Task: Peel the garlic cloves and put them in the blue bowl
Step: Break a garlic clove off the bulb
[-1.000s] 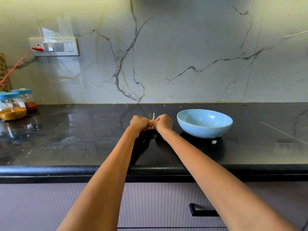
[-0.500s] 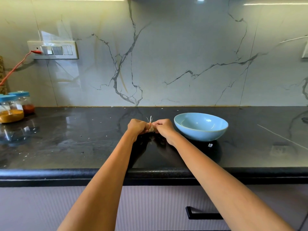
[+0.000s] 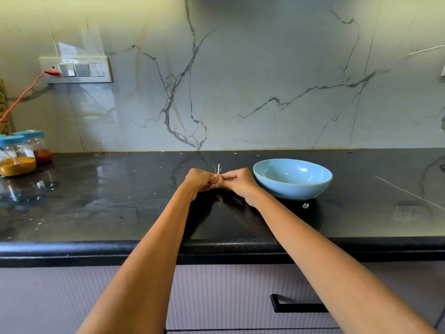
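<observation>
A small pale garlic clove [image 3: 218,180], still wearing papery skin, is held above a black worktop [image 3: 120,201] between two hands. Thin white wisps of skin stick up from its top. The left hand [image 3: 198,180] grips it with curled fingers; the right hand [image 3: 239,183] pinches it from the other side. Just to the right, near the right hand, a round, shallow blue bowl [image 3: 292,178] stands upright on the worktop, with nothing visible inside.
</observation>
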